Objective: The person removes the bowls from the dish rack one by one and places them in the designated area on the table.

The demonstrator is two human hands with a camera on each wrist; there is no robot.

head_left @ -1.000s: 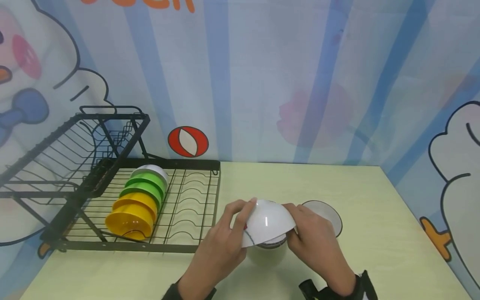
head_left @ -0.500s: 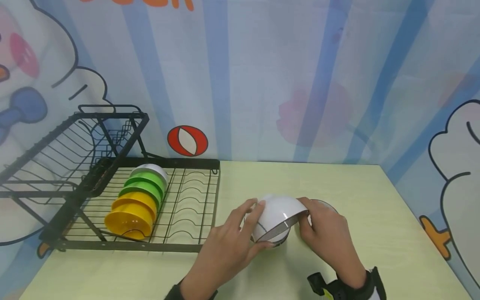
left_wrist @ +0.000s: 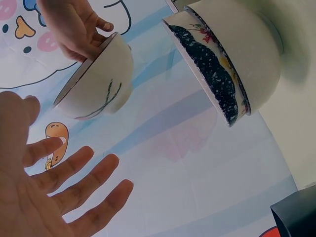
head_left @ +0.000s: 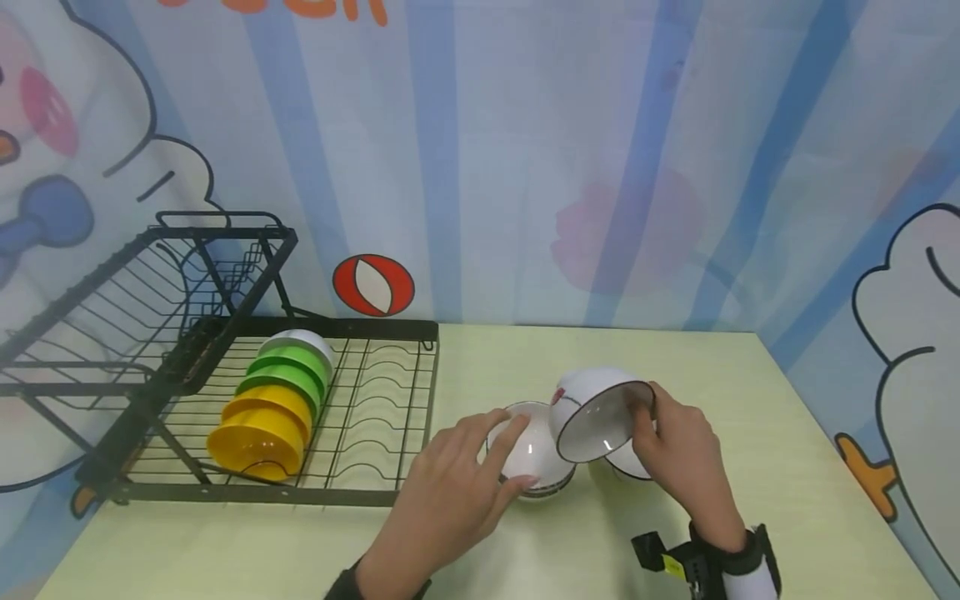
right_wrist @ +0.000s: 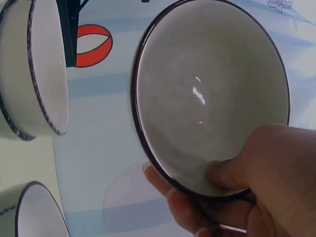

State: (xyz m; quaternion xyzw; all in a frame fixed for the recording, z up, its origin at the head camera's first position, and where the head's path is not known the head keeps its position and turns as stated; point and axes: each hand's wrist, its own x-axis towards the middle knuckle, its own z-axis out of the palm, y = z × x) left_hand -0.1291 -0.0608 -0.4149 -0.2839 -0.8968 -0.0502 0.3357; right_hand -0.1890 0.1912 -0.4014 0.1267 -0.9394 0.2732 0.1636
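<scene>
My right hand (head_left: 682, 454) pinches the rim of a white bowl (head_left: 600, 417) with a dark edge, thumb inside and fingers outside. The bowl is raised and tilted, its hollow facing me; a flower and a dark line mark its outside. Left of it, nested white bowls (left_wrist: 217, 59) with a speckled dark-blue band stand on the table. Close by these, my left hand (head_left: 453, 483) has its fingers spread and holds nothing, as the left wrist view also shows. Partly hidden behind the raised bowl and my right hand is another white bowl (head_left: 630, 461).
On the left stands a black wire dish rack (head_left: 300, 495). Yellow bowls (head_left: 258, 442), green bowls (head_left: 288, 373) and a white bowl (head_left: 300, 337) lean in a row inside it. A printed cloth (head_left: 502, 167) hangs behind the pale table (head_left: 750, 433).
Both hands were on the white bowl above the nested ones. My left hand has let go, and my right hand has carried it rightward, turning its hollow towards me.
</scene>
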